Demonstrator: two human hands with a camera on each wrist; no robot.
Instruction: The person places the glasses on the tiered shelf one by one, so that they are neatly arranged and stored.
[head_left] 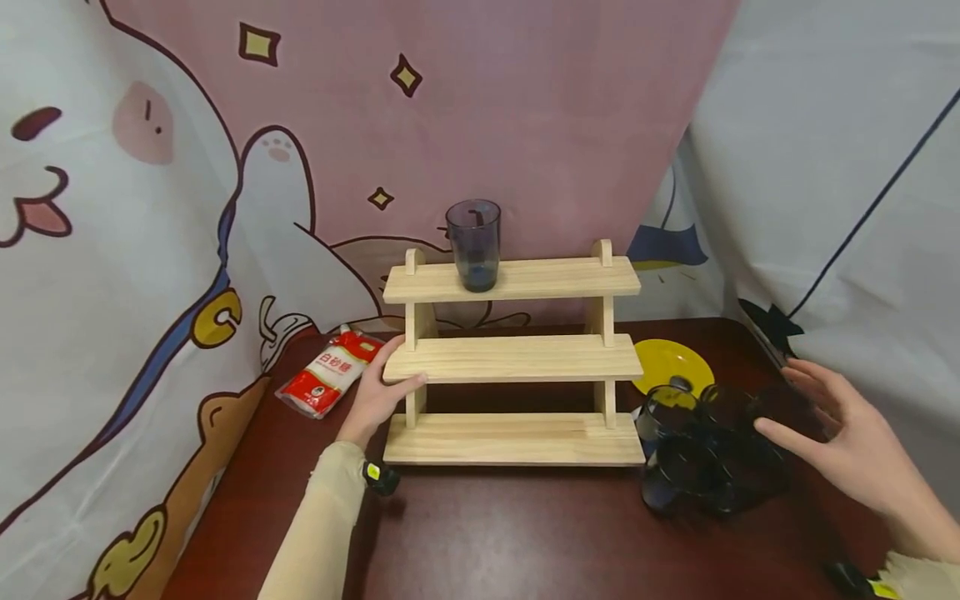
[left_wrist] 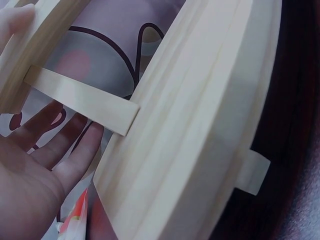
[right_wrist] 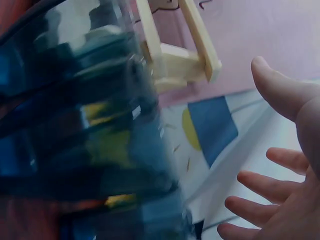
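Observation:
A three-tier wooden display rack stands on the table. My left hand holds the left end of its middle shelf, thumb on the front edge. In the left wrist view the fingers reach behind an upright. One tinted drinking glass stands upright on the top shelf, left of centre. Right of the rack, several dark blue glasses are grouped closely. Beside them is my right hand, its thumb and fingers spread. The right wrist view shows those fingers apart from the glasses, holding nothing.
A red and white packet lies on the dark red table left of the rack. Behind the glasses is a yellow plate. Printed cloth hangs closely behind and at both sides.

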